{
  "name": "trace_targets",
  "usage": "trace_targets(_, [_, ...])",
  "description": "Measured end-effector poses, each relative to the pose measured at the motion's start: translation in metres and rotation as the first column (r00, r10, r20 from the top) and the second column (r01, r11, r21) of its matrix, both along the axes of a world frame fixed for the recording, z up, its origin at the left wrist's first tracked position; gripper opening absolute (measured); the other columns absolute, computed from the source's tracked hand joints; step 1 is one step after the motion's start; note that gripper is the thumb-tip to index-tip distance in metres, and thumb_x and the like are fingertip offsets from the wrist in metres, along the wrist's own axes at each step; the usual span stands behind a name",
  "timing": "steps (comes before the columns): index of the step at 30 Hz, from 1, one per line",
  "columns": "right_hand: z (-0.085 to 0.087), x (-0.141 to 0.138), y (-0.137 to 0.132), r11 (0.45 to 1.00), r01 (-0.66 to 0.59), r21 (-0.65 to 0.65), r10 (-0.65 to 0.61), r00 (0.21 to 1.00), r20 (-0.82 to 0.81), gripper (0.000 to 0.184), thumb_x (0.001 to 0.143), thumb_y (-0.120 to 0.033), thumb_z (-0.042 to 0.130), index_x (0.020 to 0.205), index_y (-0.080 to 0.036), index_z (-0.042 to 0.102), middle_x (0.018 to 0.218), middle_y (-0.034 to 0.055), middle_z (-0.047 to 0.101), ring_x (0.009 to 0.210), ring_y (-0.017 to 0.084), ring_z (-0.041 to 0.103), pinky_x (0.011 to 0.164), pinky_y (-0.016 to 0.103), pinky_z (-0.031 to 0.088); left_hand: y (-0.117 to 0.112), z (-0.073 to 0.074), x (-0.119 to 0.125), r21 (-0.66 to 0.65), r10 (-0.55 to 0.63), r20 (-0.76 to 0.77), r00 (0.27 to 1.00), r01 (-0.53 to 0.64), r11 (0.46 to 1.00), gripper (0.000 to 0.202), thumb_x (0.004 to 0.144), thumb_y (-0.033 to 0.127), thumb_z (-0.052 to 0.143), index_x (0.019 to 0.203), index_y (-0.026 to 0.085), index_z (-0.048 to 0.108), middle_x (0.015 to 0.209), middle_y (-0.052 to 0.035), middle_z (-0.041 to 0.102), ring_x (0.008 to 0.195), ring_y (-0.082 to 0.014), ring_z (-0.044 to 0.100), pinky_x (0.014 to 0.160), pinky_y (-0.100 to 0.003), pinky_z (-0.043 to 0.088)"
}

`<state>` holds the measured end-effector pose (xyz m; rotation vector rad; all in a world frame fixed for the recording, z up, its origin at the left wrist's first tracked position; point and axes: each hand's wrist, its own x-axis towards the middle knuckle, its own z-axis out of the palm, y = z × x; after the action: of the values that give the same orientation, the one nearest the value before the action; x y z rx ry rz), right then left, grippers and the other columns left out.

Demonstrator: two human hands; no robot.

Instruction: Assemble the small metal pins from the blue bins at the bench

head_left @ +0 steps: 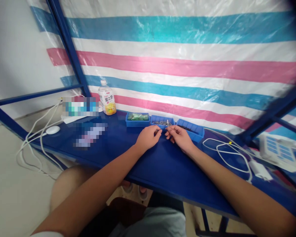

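My left hand (149,136) is closed just in front of the middle blue bin, thumb against the curled fingers. A small dark bit shows at its fingertips, too small to name. A little to the right, my right hand (179,137) pinches a thin silver screw (167,122) upright between thumb and forefinger. Its other fingers are curled loosely. The middle blue bin (173,121) holds many similar thin silver metal pieces. Left of it, a blue bin (138,123) contains green, plastic-looking packets. The right blue bin (196,133) has dark small pieces in it, partly behind my right hand.
A drink bottle (108,100) stands at the back left beside a white power strip (81,117) and cables (40,138). White cords and an adapter (260,170) lie on the blue table (162,171) at right, near a white box (278,153). Blue frame posts (69,42) rise beside striped sheeting.
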<state>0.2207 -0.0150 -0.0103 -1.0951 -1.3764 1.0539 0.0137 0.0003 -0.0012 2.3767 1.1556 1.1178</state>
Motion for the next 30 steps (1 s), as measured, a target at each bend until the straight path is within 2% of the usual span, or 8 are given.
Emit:
trace_targets(8, [0.002,0.0,-0.002,0.999,-0.002,-0.033,0.001,1.0,-0.017,0.047,0.082,-0.064,0.082,0.096,-0.021,0.069,0.079,0.004,0.075,0.059,0.014,0.065,0.044,0.023,0.041,0.006,-0.004,-0.001,-0.003,0.001,-0.021,1.0,-0.001,1.0,0.021,0.102,0.033,0.058,0.094,0.02,0.073,0.082,-0.0039,0.072,0.073,-0.0197,0.063,0.071,-0.031,0.046])
trace_targets(13, [0.002,0.0,-0.002,0.999,-0.006,-0.047,0.006,1.0,-0.014,0.047,0.083,-0.063,0.081,0.097,-0.02,0.07,0.079,0.0042,0.076,0.059,0.015,0.066,0.044,0.023,0.041,0.005,-0.002,-0.001,-0.002,-0.002,-0.01,1.0,0.002,1.0,0.021,0.102,0.033,0.058,0.094,0.021,0.074,0.082,-0.0039,0.072,0.073,-0.0195,0.063,0.071,-0.031,0.046])
trace_targets(18, [0.002,0.002,-0.003,0.998,-0.025,-0.061,0.023,0.999,-0.038,0.045,0.083,-0.062,0.082,0.096,-0.021,0.069,0.075,0.0026,0.074,0.056,0.014,0.064,0.044,0.024,0.042,0.002,0.004,0.004,-0.044,-0.022,-0.058,0.998,0.019,0.999,0.03,0.096,0.04,0.064,0.073,0.02,0.067,0.07,-0.0028,0.068,0.062,-0.0173,0.057,0.061,-0.031,0.038])
trace_targets(22, [0.001,0.003,-0.005,0.998,-0.035,-0.048,0.033,0.998,-0.046,0.043,0.086,-0.061,0.081,0.096,-0.021,0.068,0.075,0.0021,0.074,0.056,0.014,0.065,0.045,0.024,0.042,0.002,0.004,0.008,-0.098,-0.037,-0.108,0.994,0.026,0.995,0.037,0.093,0.035,0.063,0.059,0.02,0.06,0.058,-0.0014,0.061,0.053,-0.0155,0.05,0.057,-0.031,0.033])
trace_targets(25, [0.001,0.003,-0.005,0.998,-0.036,-0.046,0.035,0.999,-0.022,0.043,0.086,-0.061,0.08,0.096,-0.021,0.068,0.075,0.0022,0.075,0.056,0.014,0.065,0.045,0.024,0.042,0.002,0.004,0.011,-0.107,-0.021,-0.141,0.99,0.006,0.994,0.038,0.089,0.031,0.062,0.053,0.02,0.058,0.053,-0.0014,0.059,0.05,-0.0149,0.046,0.056,-0.031,0.03])
trace_targets(30, [0.001,0.002,-0.004,0.998,-0.038,-0.041,0.039,0.999,0.011,0.042,0.087,-0.06,0.079,0.098,-0.02,0.07,0.074,0.0015,0.074,0.056,0.013,0.064,0.045,0.023,0.042,0.001,0.006,0.012,-0.146,-0.006,-0.182,0.983,-0.021,0.989,0.04,0.09,0.033,0.058,0.053,0.02,0.062,0.054,-0.0031,0.06,0.05,-0.0159,0.047,0.055,-0.032,0.026])
